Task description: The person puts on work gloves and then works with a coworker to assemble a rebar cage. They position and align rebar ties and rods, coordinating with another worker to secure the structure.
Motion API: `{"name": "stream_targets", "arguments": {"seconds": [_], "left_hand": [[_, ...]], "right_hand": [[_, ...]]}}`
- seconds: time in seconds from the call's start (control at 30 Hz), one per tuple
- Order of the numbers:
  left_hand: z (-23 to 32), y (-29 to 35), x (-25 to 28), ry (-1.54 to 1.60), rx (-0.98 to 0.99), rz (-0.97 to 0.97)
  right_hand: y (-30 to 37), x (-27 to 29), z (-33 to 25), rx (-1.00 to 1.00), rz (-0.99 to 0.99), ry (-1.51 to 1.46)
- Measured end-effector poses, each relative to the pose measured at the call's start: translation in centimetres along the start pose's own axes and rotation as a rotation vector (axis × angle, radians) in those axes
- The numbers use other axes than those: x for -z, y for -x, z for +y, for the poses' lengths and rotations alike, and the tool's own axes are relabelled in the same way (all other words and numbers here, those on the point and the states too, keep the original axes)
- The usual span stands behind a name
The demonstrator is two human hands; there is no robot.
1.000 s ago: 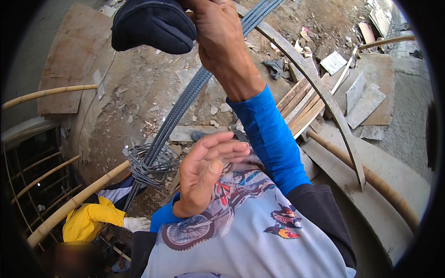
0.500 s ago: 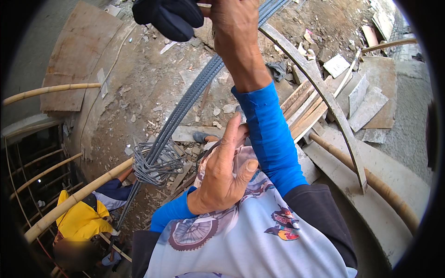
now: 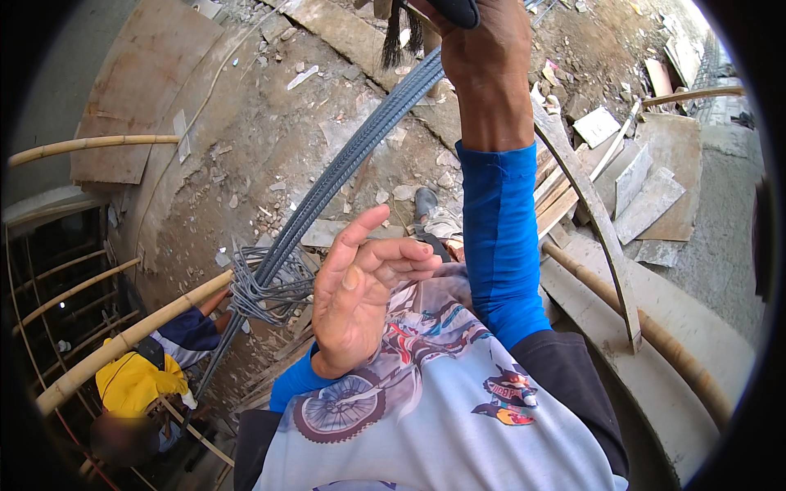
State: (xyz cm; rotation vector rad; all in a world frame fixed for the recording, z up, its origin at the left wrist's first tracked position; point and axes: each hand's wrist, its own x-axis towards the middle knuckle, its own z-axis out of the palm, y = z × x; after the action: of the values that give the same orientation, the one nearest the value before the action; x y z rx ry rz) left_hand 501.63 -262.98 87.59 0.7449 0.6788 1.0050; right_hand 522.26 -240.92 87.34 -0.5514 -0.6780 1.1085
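Note:
My left hand (image 3: 352, 299) is raised in front of my shirt, its fingers apart and loosely bent, holding nothing. My right hand (image 3: 490, 49) reaches up to the top edge, where its fingers are mostly out of sight. A smooth black item (image 3: 456, 10), cut off by the edge, overlaps that hand; whether it is gripped does not show. Just left of it hang black bristly strands (image 3: 401, 37). A bundle of ribbed steel bars (image 3: 352, 147) slants from near my right wrist down to the left, passing through a cluster of bent steel wire loops (image 3: 266, 286).
A bamboo pole (image 3: 135, 340) crosses at lower left, above a co-worker in a yellow top (image 3: 141, 380). At right are a curved-looking plank (image 3: 602, 213), another bamboo pole (image 3: 671, 348) and broken boards (image 3: 643, 192). Rubble covers the ground (image 3: 221, 155); a plywood sheet (image 3: 139, 98) lies at far left.
My right hand has moved right and upward, and the black item has mostly left the view with it. My left hand has shifted left, its fingers bending and spreading.

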Motion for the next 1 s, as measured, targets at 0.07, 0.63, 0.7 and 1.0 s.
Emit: {"name": "stream_targets", "arguments": {"seconds": [0.07,0.63,0.7,1.0], "left_hand": [[0.0,0.0,-0.1,0.027,-0.013,-0.003],[-1.9,-0.8,-1.2,-0.391,-0.059,-0.156],[-2.1,-0.9,-1.4,-0.418,-0.073,-0.165],[-2.8,-0.9,-1.9,-0.672,-0.076,-0.139]], "right_hand": [[-0.1,0.1,0.1,-0.004,0.047,-0.068],[-1.5,2.6,-0.3,-0.265,0.081,-0.900],[-1.9,3.2,-1.0,-0.334,0.006,-1.043],[-1.9,4.1,-1.9,-0.295,-0.135,-1.104]]}}
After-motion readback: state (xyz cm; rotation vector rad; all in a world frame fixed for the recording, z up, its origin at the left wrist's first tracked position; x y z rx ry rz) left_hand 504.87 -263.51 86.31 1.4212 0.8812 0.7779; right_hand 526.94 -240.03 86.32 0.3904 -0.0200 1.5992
